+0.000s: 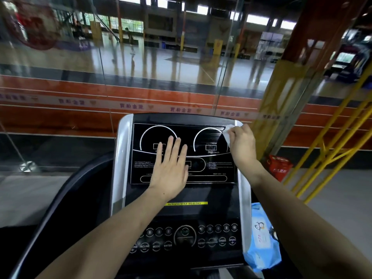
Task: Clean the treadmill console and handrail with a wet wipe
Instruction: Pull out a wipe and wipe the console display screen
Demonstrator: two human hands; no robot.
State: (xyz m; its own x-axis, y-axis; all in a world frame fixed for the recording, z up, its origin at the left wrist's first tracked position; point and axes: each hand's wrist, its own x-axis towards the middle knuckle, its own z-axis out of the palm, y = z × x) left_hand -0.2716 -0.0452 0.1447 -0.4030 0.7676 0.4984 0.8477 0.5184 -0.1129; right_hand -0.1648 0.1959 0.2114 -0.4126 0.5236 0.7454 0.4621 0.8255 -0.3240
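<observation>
Risks first, L to R: left hand [171,168] lies flat on the glossy black treadmill display panel [182,154], so it prob leaves fresh prints on the glass and blocks the centre from getting wiped. Lower down, the black button strip w/ round keys [184,237] sits under both forearms; a dropped arm could press START. Curved black handrail [60,202] at far left looks not yet wiped (judgement only). Hands: left is open, fingers straight and spread slightly, palm pressing the panel centre. Right hand [242,142] has fingers curled, pinching a crumpled white wet wipe [227,132] against the panel's top-right corner. Blue soft wipe pack [261,246] rests at the console's right edge, could slide off.
</observation>
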